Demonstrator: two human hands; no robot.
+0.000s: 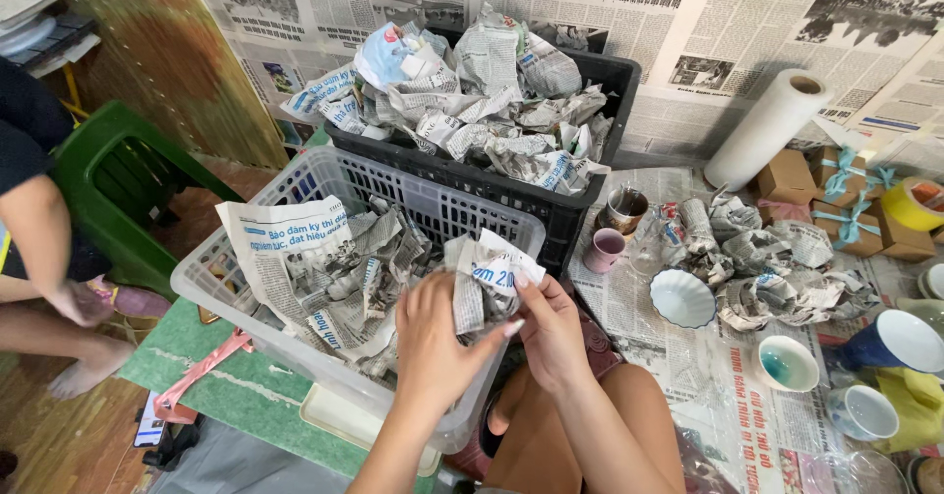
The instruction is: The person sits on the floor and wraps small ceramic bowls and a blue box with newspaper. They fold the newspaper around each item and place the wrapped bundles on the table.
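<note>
Presently both hands are closed on one newspaper-wrapped bundle [484, 280], held just above the near right corner of the translucent grey crate [246, 332]. Left hand [433, 342] cups the bundle from below and on its left flank, fingers curled under the paper. Right hand [551, 332] pinches the bundle's right edge and upper flap between thumb and fingertips. Neither hand is nearer than the other; the bundle sits between them, touching both.

Long axis of the bundle runs roughly upright, tilted a little toward the right, with loose paper ends fanning out at the top. What lies inside the wrapping is hidden.

Relative to the grip, the bundle is directly above and slightly ahead of the palms, over the crate's rim rather than down inside it. The crate holds more crumpled newspaper parcels [334, 278] to the left of the hands. Behind it stands a black crate [590, 204], heaped with similar parcels.

To the right of the hands, on floor covered in newspaper, lie a white scalloped bowl [681, 298], a small pink cup [604, 249] and further wrapped pieces [777, 268]. Another person's arm [44, 248] shows at far left, well apart.
</note>
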